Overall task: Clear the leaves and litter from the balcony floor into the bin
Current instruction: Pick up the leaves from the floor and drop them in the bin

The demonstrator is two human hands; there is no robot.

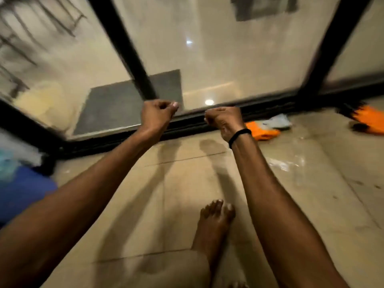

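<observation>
Readable text: none; the whole view is smeared by motion.
Orange wrapper (265,133) on the floor by the door track: too blurred for any print to be made out.
Pale packet (278,121) touching the orange wrapper: bluish-white surface, lettering cannot be told.
Orange object (367,119) at the right edge: streaked, no legible mark.
Blue container (25,192) at the left edge: the side that shows bears nothing that can be read.
Black wristband (240,135): plain as far as can be seen.
</observation>
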